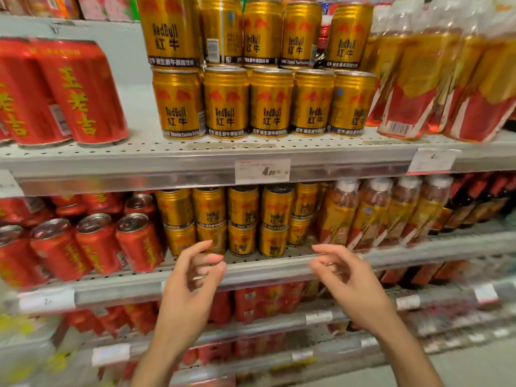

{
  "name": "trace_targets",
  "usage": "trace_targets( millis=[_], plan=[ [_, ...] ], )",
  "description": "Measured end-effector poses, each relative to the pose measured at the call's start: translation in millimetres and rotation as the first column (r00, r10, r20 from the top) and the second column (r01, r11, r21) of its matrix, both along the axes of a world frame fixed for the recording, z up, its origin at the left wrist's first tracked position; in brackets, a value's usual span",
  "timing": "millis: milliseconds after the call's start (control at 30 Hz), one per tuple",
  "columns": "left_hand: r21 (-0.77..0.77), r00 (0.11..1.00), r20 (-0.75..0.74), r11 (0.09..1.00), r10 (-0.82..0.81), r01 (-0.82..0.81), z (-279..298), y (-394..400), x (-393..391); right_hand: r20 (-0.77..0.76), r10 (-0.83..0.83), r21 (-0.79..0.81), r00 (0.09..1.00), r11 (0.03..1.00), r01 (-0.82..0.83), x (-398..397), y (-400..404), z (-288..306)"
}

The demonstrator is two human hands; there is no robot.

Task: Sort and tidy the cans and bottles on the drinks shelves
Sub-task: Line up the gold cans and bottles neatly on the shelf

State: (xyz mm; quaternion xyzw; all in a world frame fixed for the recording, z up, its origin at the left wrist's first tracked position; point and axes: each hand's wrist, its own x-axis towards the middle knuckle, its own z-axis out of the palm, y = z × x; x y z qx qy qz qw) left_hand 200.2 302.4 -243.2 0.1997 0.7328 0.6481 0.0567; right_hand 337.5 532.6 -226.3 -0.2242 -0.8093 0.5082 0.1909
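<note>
Two bare hands reach toward the drinks shelves. The left hand (192,277) is in front of the middle shelf (265,268). Its fingers are curled a little, but the grip is released and holds nothing. The right hand (343,277) is beside it, at the same height. Its grip is released too, with the fingers bent and nothing in them. Both hands are near the shelf edge, and I cannot tell if they touch it.

On the middle shelf, just behind the hands, stand gold Red Bull cans (241,219). They are stacked two high. To their left are red Wanglaoji cans (97,241), and some of them lean to one side. To the right of the gold cans is a row of bottles with white caps and gold and red labels (371,210). Further right are dark bottles with red tops (474,202).

On the top shelf (167,160) there are more gold Red Bull cans (270,103), also stacked two high, with their labels mostly facing out. Two big red cans (81,90) stand at the left, apart from the gold ones. Wrapped packs of bottles (418,79) stand on the right, touching the gold cans. A price tag (262,171) sits on the front rail of this shelf.

The lower shelves (251,325) hold red packs, but they are too blurry to name.
</note>
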Motion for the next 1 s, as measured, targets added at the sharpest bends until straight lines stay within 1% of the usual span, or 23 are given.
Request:
trace_targets(
  millis=[100,200,333,533,700,867,1000],
  plan=[
    [-0.034,0.999,0.033,0.999,-0.012,0.013,-6,14,7,0.015,-0.016,-0.012,1.000,1.000,0.017,7,16,-12],
    [-0.075,1.000,0.018,0.997,-0.025,0.026,-6,38,12,0.012,-0.020,-0.032,1.000,0.999,0.020,11,40,-18],
    [-0.089,0.999,0.002,0.995,-0.034,0.034,-3,81,28,0.012,-0.023,-0.042,1.000,0.999,0.024,23,84,-17],
    [-0.047,1.000,-0.003,0.999,0.003,-0.003,-1,181,68,0.015,0.037,-0.015,0.999,0.999,-0.036,51,174,-10],
    [-0.022,0.999,0.039,1.000,-0.017,0.018,8,256,107,-0.006,0.090,0.039,0.996,0.995,-0.090,82,241,2],
    [-0.006,0.999,0.044,1.000,-0.001,0.001,19,293,128,-0.005,0.126,0.058,0.992,0.990,-0.126,96,283,12],
    [0.005,1.000,-0.017,1.000,-0.006,0.006,33,304,134,-0.026,0.118,0.095,0.993,0.989,-0.115,103,298,25]
  ],
)
